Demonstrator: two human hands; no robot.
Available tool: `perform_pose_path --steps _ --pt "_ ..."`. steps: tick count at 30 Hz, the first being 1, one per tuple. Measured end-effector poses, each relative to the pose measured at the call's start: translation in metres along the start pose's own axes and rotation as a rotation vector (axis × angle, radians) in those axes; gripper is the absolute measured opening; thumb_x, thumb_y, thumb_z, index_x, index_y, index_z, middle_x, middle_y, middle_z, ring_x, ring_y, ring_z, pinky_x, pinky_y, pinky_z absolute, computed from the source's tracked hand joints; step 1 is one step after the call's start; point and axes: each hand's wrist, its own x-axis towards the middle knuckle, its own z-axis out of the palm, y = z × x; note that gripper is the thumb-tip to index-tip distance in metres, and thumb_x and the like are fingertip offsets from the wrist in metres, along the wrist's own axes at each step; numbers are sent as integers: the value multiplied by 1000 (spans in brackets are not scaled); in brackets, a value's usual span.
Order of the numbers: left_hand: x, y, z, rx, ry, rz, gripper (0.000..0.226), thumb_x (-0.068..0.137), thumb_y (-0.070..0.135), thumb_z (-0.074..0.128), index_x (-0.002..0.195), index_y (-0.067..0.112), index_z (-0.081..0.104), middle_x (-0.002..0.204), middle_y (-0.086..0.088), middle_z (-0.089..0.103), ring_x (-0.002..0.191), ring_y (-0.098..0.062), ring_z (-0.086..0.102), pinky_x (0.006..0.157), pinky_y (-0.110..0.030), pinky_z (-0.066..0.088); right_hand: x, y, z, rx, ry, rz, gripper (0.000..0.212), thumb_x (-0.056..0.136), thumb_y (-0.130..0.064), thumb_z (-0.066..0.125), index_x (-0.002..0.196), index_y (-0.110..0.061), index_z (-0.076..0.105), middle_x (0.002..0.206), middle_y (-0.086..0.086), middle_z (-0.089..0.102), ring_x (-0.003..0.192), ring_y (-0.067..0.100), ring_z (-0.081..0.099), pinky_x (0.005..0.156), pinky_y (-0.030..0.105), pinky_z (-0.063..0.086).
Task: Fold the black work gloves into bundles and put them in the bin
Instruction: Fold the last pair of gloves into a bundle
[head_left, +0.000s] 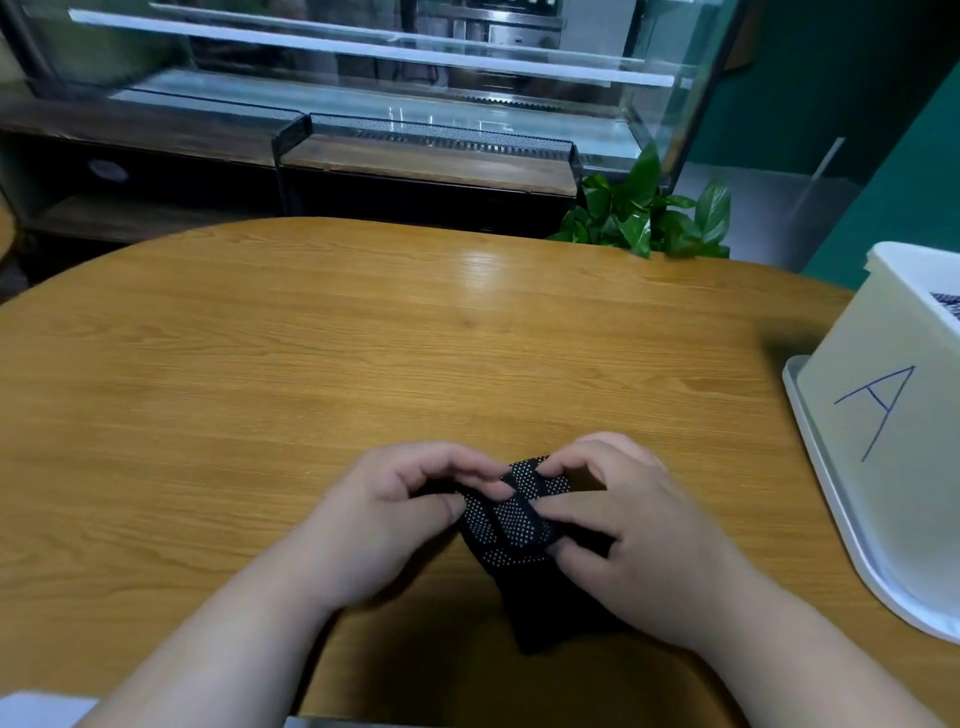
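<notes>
The fingers of the left hand (384, 514) and right hand (618, 525) pinch the dotted black gloves (511, 514) on the table (311, 364).

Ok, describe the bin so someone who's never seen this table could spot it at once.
Find the oval wooden table and follow it to its right edge. A white plastic bin stands there on a flat white tray. A blue handwritten letter A on its side sets it apart.
</notes>
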Motion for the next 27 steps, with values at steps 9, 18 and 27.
perform_pose_path --steps 9,18,27 --pt "2 1 4 647 -102 264 22 87 37 59 101 35 76 107 24 59 110 -4 54 93 -25 44 -7 7 1 -30 41 -53 34 79 -32 56 108 -35 73 117 -21 58 120 11 51 98 43 47" --pt "2 3 3 708 -117 293 20 84 38 60 95 39 76 108 26 55 111 0 49 95 -30 42 -7 10 2 -5 148 -97 21 83 -34 65 100 -32 77 110 -18 64 110 16 59 89 44 51" --pt "6 -5 -3 597 93 211 26 86 46 55 101 37 75 100 22 63 105 -1 56 92 -12 38 -14 9 -11 24 42 -108 23 90 -43 60 103 -37 78 116 -18 58 121 11 48 95 32 41"
